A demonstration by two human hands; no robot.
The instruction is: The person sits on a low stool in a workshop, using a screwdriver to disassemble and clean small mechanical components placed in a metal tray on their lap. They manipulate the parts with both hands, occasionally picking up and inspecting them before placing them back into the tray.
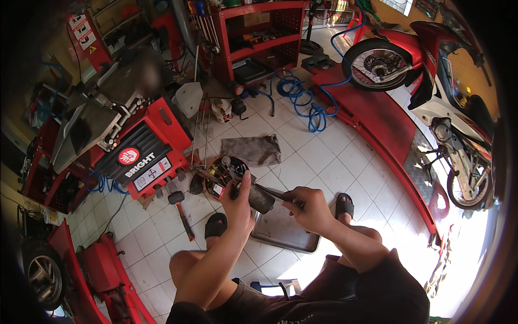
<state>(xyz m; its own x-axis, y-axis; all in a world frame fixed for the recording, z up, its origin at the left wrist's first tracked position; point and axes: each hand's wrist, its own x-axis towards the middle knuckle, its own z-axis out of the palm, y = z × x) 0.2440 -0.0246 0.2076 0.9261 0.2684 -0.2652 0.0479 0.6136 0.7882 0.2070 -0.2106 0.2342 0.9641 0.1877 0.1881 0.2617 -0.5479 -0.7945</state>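
Over a metal tray (280,231) on the floor, my left hand (238,204) is closed around a dark metal cylinder (262,200), its thumb pointing up. My right hand (309,209) grips a thin dark tool (278,193), whose far end reaches the cylinder's upper side; its exact kind does not show. Just beyond my left hand stands a round container (208,189) filled with bottles and small parts. A rubber mallet (181,208) with a black head lies on the tiles to the left.
A grey rag (251,149) lies ahead. At left is a red tyre machine (145,156). A red lift ramp (377,116) carrying a motorcycle (431,97) runs along the right. Blue hose (310,105) coils beside it, near a red tool cart (259,40). My sandalled feet flank the tray.
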